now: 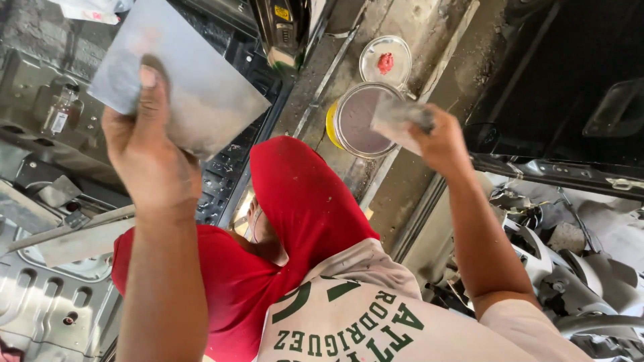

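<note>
Left hand (144, 144) clamped on grey board (181, 84), right hand (439, 141) on scraper (399, 121), above dusty concrete floor (402, 27).

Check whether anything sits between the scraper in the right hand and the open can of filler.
Nothing visible does. The right hand holds the scraper right at the rim of the can, overlapping it in this view. The lid lies beyond the can.
</note>
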